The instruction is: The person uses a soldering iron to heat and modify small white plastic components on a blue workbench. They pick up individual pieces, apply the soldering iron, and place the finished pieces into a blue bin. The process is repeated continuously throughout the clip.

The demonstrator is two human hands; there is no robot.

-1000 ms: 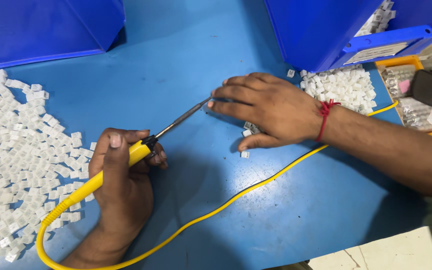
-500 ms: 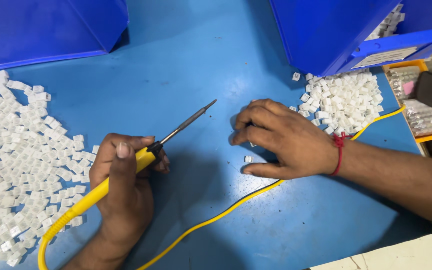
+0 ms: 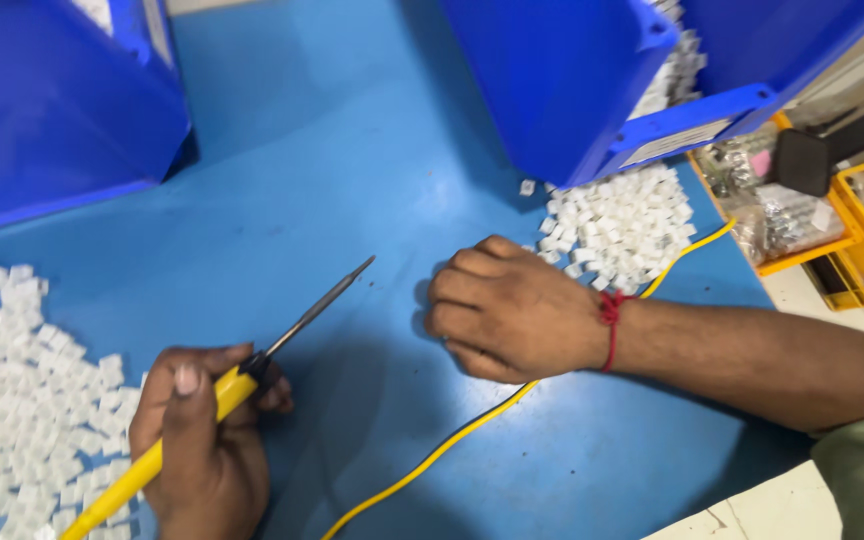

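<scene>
The blue table (image 3: 352, 170) lay under my fingers. My left hand (image 3: 202, 440) gripped the yellow soldering iron (image 3: 242, 385), tip angled toward my curled right hand (image 3: 512, 310); whether it held anything, I couldn't tell. Drifting closer, that tip could've burned my knuckles.

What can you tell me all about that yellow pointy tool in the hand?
The soldering iron has a yellow handle that looks like plastic, a black collar and a long thin grey metal tip. The left hand grips the handle like a pen, thumb on top. It lies slanted, tip pointing up and right over the blue table, in the air and touching nothing, short of the right hand. The handle's lower end runs out of the picture.
</scene>
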